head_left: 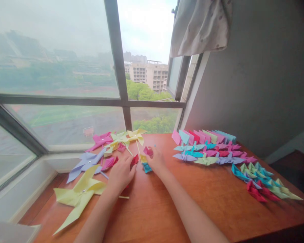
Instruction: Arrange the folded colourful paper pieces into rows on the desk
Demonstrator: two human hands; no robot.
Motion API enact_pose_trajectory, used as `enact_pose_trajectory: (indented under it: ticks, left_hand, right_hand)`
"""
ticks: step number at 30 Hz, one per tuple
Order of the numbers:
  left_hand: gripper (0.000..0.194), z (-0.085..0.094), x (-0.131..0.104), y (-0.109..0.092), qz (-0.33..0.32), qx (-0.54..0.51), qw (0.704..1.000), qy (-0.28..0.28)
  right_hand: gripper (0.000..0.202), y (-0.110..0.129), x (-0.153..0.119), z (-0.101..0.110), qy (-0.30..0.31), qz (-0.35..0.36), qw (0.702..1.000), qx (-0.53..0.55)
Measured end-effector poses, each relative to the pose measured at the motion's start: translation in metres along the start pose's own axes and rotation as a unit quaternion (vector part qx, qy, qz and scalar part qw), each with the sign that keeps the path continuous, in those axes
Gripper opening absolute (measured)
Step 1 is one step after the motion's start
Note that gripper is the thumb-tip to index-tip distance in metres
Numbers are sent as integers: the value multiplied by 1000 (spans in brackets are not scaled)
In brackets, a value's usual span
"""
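Observation:
My left hand (121, 173) is over the middle of the wooden table, its fingers curled round a red folded paper piece (134, 160). My right hand (155, 161) is just to the right, with thumb and fingers closed on a pink folded paper piece (148, 151). Between the hands lie a yellow folded piece (143, 158) and a blue folded piece (147, 167) on the table. A magenta folded piece (109, 163) sits left of my left hand.
Paper pinwheels, including a large yellow one (82, 190) and a lilac one (88, 162), spread over the left side. Rows of paper cranes (207, 160), upright folded sheets (205, 136) and paper boats (255, 190) stand on the right. A window (152, 103) borders the table's back.

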State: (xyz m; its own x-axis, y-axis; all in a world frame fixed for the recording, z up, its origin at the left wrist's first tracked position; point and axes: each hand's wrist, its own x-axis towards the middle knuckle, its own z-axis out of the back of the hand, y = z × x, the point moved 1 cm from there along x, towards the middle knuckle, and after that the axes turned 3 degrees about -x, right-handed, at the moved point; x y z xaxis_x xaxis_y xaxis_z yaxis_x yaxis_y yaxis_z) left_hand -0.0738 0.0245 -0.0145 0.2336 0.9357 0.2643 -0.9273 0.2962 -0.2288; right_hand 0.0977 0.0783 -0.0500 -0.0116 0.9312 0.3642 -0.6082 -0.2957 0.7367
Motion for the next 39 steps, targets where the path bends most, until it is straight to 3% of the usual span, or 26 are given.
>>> enact_pose_trajectory:
  ticks: [4,7,14,18,22,27,30,32,37,39]
  left_hand:
    - [25,1,1,4,10,-1,999,-32]
    - [25,1,2,4,12,-5,999,-46]
    - [23,-1,3,-1,-13,-8,999,-51]
    - [26,-4,5,-4,-24,-12,998,-56]
    - [25,-5,7,-3,-45,-27,995,-90]
    - [27,-3,7,-4,-65,-66,983,-160]
    - [28,-3,5,-15,-80,-98,974,-186]
    - [29,-4,3,-29,-102,-117,972,-178]
    - [41,-10,2,-82,-158,-123,977,-68]
    - [48,-18,6,-107,-171,-128,976,-39]
  right_hand:
    - [46,22,24,-15,16,31,999,25]
    - [44,26,24,-12,5,40,999,25]
    - [19,10,-36,25,-41,21,998,-44]
    - [14,6,-66,33,-19,13,997,-77]
    - [16,5,-75,30,21,21,998,-52]
    - [27,2,-74,37,-6,84,996,23]
    - [27,-11,-77,60,-60,75,995,17]
    - [26,-27,-81,86,-114,64,991,-8]
    - [23,-83,-91,173,-274,44,951,-136]
    - [27,-105,-89,203,-305,33,929,-206]
